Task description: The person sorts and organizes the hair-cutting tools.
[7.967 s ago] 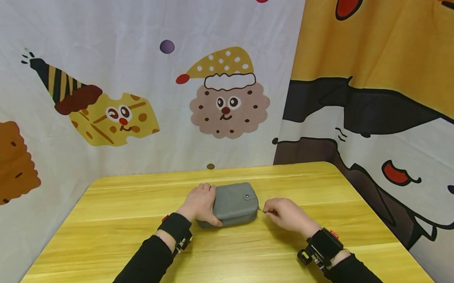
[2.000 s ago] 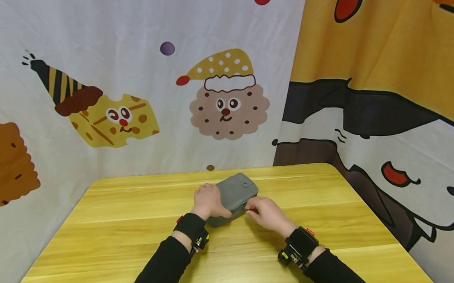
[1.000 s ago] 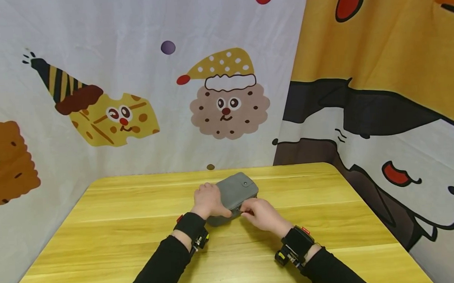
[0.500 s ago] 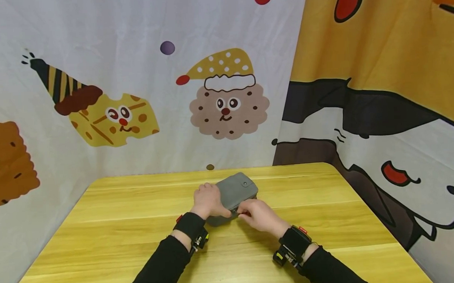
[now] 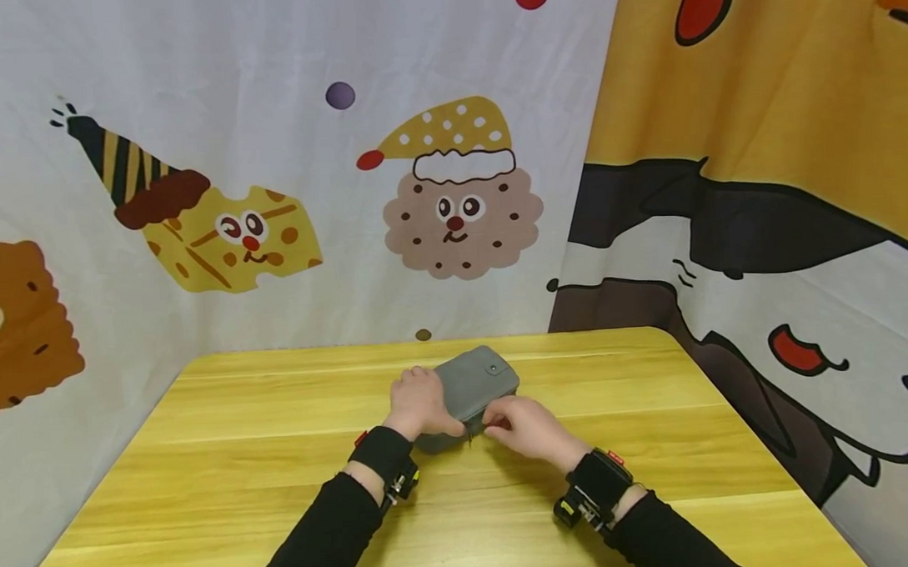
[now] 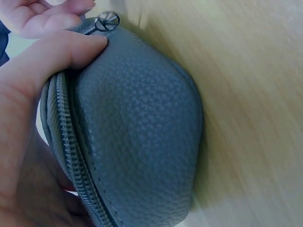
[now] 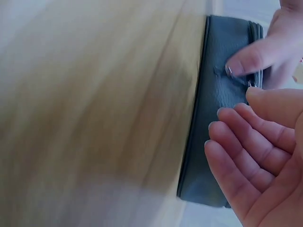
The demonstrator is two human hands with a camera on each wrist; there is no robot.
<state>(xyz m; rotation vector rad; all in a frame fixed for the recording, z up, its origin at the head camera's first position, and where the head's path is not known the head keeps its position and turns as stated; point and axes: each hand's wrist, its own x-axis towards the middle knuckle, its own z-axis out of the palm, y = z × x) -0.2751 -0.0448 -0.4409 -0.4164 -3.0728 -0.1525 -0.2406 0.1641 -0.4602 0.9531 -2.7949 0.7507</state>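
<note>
A grey leather-like zip pouch (image 5: 476, 383) lies slanted on the table, its snap tab at the far right corner. My left hand (image 5: 419, 404) grips its left end, thumb pressed on the front side below the zip, as the left wrist view shows. Near that thumb tip the zip pull (image 6: 108, 21) with its round end hangs loose; the zip teeth (image 6: 71, 142) run past the thumb. Just right of the pull, at the pouch's front side, my right hand (image 5: 525, 429) has its fingers loosely bent with nothing between them.
The pale wooden table (image 5: 242, 458) carries the pouch near its back edge. Behind it hangs a white curtain (image 5: 269, 140) with cartoon prints, and a yellow, black and white printed curtain (image 5: 722, 224) stands on the right.
Over these seconds the pouch was turned slantwise and my right hand drew the zip pull leftward along the front. In the last half second it let go and shifted slightly right.
</note>
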